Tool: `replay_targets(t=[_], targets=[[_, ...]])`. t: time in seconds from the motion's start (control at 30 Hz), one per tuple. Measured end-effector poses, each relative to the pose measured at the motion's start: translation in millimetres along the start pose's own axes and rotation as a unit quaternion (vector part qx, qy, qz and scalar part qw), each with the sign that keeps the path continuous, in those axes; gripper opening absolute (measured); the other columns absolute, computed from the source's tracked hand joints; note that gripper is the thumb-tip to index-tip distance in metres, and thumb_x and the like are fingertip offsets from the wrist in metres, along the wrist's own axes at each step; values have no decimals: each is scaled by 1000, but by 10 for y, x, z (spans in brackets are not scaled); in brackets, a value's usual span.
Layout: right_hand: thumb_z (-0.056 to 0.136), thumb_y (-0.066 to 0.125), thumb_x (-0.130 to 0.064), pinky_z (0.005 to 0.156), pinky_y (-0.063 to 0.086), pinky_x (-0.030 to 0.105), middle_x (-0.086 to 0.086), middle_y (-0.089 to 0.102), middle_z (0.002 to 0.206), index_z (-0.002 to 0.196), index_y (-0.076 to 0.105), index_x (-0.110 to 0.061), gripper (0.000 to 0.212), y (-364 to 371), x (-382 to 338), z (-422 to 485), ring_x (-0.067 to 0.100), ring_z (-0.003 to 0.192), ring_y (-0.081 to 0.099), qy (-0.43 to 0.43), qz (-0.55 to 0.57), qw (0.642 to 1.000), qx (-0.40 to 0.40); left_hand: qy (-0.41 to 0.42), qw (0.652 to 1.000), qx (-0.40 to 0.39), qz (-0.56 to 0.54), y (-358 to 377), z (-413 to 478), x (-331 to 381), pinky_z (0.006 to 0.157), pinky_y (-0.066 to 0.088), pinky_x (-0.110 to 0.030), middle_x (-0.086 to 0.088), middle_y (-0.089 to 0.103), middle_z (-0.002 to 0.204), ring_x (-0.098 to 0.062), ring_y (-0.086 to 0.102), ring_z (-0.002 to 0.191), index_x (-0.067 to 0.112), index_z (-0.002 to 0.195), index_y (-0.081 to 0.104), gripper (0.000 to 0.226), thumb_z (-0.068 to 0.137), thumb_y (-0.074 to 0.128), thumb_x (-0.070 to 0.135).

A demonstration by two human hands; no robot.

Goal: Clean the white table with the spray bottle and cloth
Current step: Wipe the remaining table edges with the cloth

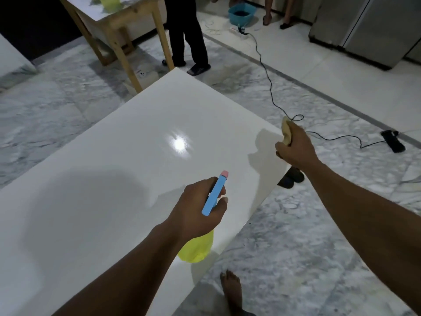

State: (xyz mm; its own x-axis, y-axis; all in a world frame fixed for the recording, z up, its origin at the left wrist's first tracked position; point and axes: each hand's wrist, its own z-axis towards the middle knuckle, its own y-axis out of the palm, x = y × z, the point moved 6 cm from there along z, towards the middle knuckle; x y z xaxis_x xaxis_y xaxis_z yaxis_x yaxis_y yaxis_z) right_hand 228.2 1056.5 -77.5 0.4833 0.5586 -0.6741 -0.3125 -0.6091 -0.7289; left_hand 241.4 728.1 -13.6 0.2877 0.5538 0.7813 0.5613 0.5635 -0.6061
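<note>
The white table [109, 160] fills the middle and left of the view, glossy, with a bright light reflection near its centre. My left hand [196, 213] grips a spray bottle [198, 249] with a yellow body and a blue head with a pink nozzle tip, held above the table's near right part, nozzle pointing away from me. My right hand [296, 149] is closed on a bunched yellowish cloth [286, 131] at the table's right edge. The bottle's neck is hidden by my fingers.
A wooden-legged table [127, 30] stands behind, with a person in dark trousers [189, 33] beside it. A black cable [268, 83] runs across the marble floor to a dark object [393, 141]. A blue basin [242, 13] and metal cabinets [369, 26] are at the back. My bare foot [231, 290] is below.
</note>
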Motion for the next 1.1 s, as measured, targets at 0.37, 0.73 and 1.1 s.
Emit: replay_targets(t=[0.37, 0.73, 1.1], targets=[[88, 22, -58, 121, 10, 58, 3, 19, 165, 155, 25, -21, 77, 716, 602, 479, 29, 153, 6, -111, -225, 966, -64, -53, 998, 30, 9, -163, 57, -480, 70, 62, -52, 0, 69, 86, -29, 67, 70, 29, 90, 59, 9, 89, 66, 33], [97, 24, -44, 122, 12, 53, 3, 22, 165, 157, 22, -21, 64, 1375, 380, -469, 26, 153, 10, -139, -243, 960, -22, -82, 994, 66, -19, -399, -451, -790, 72, 63, -55, -3, 69, 87, -35, 67, 73, 23, 93, 60, 12, 88, 66, 32], [96, 17, -47, 123, 9, 52, 3, 15, 166, 158, 19, -19, 68, 2373, -322, -2406, 26, 154, 6, -183, -248, 949, -62, -77, 988, 133, -14, -1016, -2304, -1286, 72, 64, -55, -6, 70, 89, -36, 68, 74, 21, 93, 61, 12, 89, 66, 31]])
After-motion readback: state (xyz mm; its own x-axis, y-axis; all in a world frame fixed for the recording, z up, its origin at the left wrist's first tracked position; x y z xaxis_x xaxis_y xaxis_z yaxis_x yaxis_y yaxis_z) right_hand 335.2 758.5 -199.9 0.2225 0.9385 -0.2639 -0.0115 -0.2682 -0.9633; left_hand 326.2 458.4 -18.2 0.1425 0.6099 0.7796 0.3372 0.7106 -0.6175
